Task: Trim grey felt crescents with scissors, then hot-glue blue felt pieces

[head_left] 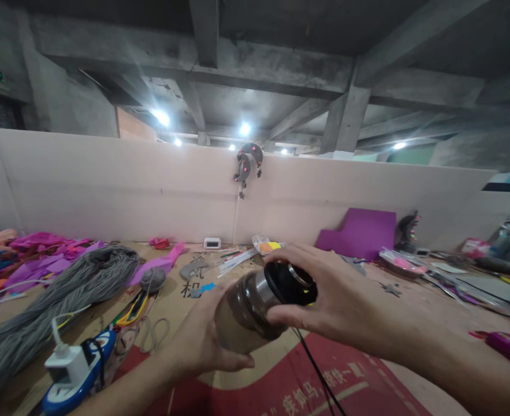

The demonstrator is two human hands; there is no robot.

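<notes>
A see-through brownish bottle [237,318] with a metal collar and a black lid [283,283] is held tilted above the table, its top leaning to the right. My left hand [207,329] is wrapped round the body of the bottle from the left. Over the top, my right hand [324,289] grips the black lid, thumb on the near side and fingers on the far side. Beneath the bottle lies a red and tan printed cardboard sheet [324,375], and a thin black cord [319,370] runs down across it.
Grey yarn [103,277], a yellow cutter [133,309] and a blue power strip [77,375] with a white plug lie left. White sticks [237,261] and a grey felt crescent [193,270] lie behind. Purple felt [367,234] leans on the partition [107,185]; a grey star [391,289] lies right.
</notes>
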